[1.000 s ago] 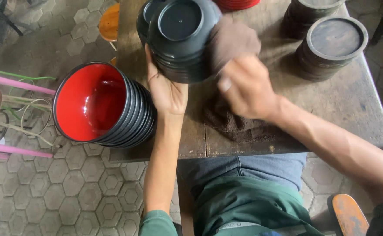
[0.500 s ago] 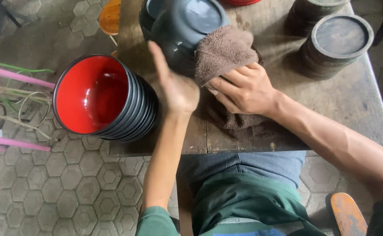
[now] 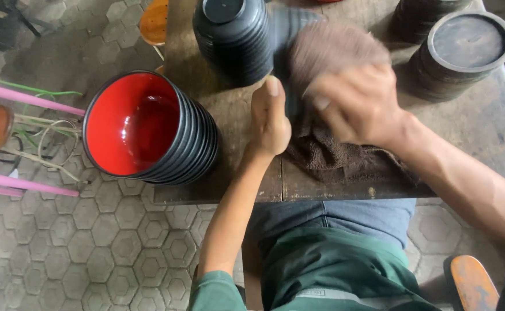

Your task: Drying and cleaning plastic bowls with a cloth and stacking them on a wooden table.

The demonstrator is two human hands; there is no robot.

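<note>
- Head view: our left hand (image 3: 270, 124) props a dark bowl (image 3: 290, 34) on edge over the wooden worktop (image 3: 494, 124), thumb up, fingers hidden behind it.
- Our right hand (image 3: 359, 103), blurred, is closed on a brown cloth (image 3: 336, 155) pressed against the bowl.
- A stack of red-lined bowls (image 3: 149, 129) lies on its side at the worktop's left edge.

Lighting: soft, even daylight, moderately bright; shadows faint and diffuse under the table (image 3: 494, 138). Glare: mild sheen inside the red bowl (image 3: 127, 124). Blur: right hand (image 3: 359, 103) and cloth (image 3: 327, 57) smeared by motion; left hand (image 3: 268, 124) sharper. Edges: slight wide-angle bending
</note>
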